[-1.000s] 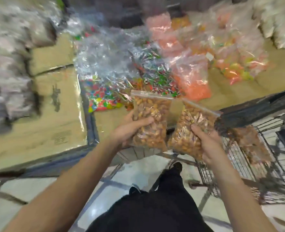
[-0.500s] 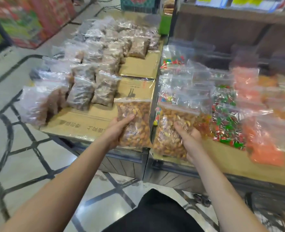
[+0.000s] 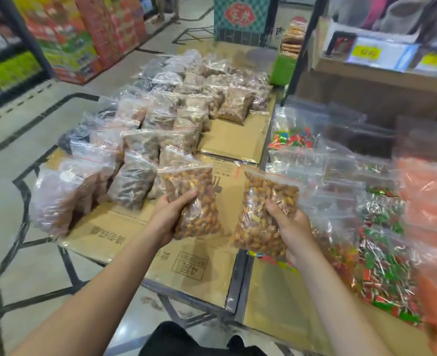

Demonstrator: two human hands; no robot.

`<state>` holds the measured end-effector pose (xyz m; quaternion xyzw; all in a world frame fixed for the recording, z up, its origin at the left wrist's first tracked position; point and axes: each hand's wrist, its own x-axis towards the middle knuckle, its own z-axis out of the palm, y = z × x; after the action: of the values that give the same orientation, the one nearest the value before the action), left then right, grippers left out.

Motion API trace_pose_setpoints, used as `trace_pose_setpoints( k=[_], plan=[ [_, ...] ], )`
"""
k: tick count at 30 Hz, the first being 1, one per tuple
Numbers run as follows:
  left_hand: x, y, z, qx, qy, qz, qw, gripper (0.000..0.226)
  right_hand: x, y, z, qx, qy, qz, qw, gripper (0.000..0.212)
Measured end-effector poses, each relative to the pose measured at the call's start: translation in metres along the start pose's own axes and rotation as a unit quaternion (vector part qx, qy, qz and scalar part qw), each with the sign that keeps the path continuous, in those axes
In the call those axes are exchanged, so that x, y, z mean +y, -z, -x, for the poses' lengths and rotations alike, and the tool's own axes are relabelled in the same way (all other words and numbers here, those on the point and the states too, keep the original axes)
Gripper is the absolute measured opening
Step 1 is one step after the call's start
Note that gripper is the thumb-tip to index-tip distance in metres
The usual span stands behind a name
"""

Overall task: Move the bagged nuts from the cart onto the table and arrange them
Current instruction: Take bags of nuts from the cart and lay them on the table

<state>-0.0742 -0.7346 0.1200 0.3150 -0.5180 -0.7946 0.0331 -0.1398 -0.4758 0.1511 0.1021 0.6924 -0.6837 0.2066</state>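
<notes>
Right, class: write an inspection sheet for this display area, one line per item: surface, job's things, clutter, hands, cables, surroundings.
Surface: table covered with flattened cardboard, near part bare.
Job's things: two nut bags, left bag and right bag, held above the table; rows of nut bags already laid out.
Clutter: candy bags on the adjoining table at right.
Hands: left hand and right hand each grip one bag.
Cables: nothing seen.
Surroundings: tiled floor, shelf with price tags.

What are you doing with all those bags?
A person is holding two bags of nuts, one in the left hand and one in the right hand, above a table covered in cardboard. Rows of bagged nuts already lie there. These two have not been set down yet.
</notes>
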Motion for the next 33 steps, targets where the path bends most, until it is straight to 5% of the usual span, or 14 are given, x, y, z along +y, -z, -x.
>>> trace_pose_setpoints(
  k=[4, 9, 13, 20, 24, 29, 33],
  plan=[
    [0.019, -0.005, -0.045, -0.013, 0.015, 0.012, 1.000, 0.045, -0.013, -0.018, -0.025, 0.019, 0.015, -0.024, 0.999, 0.098],
    [0.066, -0.008, -0.107, -0.094, 0.030, -0.029, 0.995, 0.057, -0.032, -0.056, -0.050, 0.054, 0.045, -0.036, 0.997, 0.024],
    [0.105, -0.010, -0.153, -0.135, 0.036, -0.054, 0.989, 0.050, -0.054, -0.093, -0.063, 0.114, 0.057, -0.065, 0.990, 0.006],
    [0.148, -0.044, -0.233, -0.171, 0.049, -0.096, 0.979, 0.054, -0.057, -0.117, -0.071, 0.147, 0.029, -0.035, 0.988, 0.051],
    [0.153, -0.081, -0.273, -0.139, 0.070, -0.083, 0.984, 0.057, -0.055, -0.107, -0.078, 0.129, 0.027, -0.014, 0.991, 0.046],
    [0.151, -0.119, -0.322, -0.113, 0.123, -0.069, 0.984, 0.074, -0.063, -0.081, -0.112, 0.169, 0.016, -0.038, 0.985, 0.075],
    [0.147, -0.138, -0.344, -0.060, 0.103, -0.095, 0.988, 0.052, -0.075, -0.068, -0.137, 0.196, 0.020, -0.049, 0.979, 0.079]
  ],
)
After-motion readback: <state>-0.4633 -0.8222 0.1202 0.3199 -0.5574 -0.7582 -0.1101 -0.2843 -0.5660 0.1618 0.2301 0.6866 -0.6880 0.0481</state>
